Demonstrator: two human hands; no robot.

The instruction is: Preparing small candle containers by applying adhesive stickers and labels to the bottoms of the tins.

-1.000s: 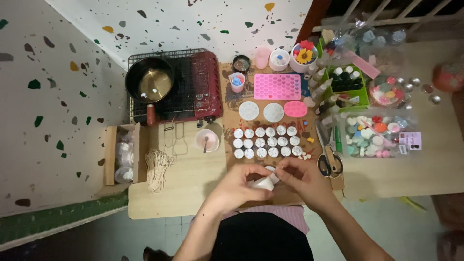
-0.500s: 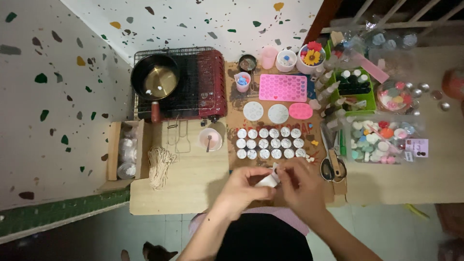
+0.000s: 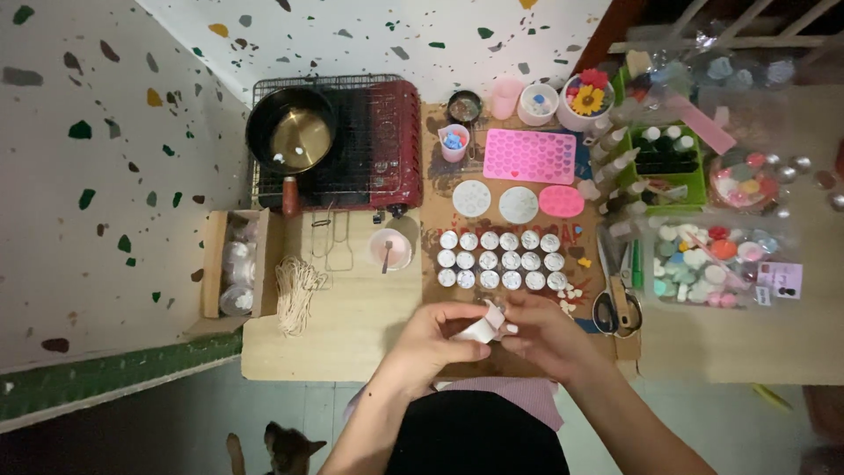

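Little moved since before: left hand [image 3: 437,339] and right hand [image 3: 543,332] still pinching small white soft mould [image 3: 482,327] over bench [image 3: 352,343] edge. Probably light, pliable; best held by rim.

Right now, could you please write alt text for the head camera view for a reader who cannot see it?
Both hands, left hand and right hand, hold a small white crumpled piece above a low wooden table. Beyond them sit rows of small round white moulds, a pink rectangular silicone mould and a black pan on a red portable stove.
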